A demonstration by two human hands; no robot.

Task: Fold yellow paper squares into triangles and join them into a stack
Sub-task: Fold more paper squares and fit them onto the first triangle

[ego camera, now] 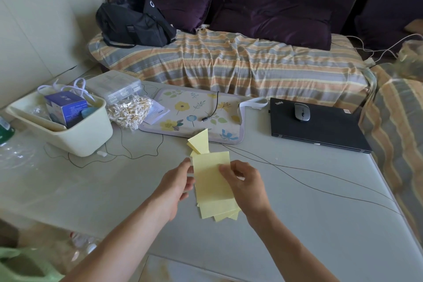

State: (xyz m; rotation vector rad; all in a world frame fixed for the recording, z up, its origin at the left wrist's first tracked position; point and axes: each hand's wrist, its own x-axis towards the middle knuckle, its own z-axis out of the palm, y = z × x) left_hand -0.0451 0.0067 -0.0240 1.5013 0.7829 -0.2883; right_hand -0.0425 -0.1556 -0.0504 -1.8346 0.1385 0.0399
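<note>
Both forearms cut off below; left hand (177, 182) and right hand (242, 181) pinching half-hidden yellow sheet (211, 175).

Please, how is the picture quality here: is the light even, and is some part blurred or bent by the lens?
Head view: soft, even daylight, with only faint shadows under the hands; the yellow paper square and both hands are sharp; the right edge near the white cables is smeared; the wide lens bends the table edges and sofa outward.

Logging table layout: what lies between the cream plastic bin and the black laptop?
Head view: a floral mat lies between cream plastic bin and black laptop.
</note>
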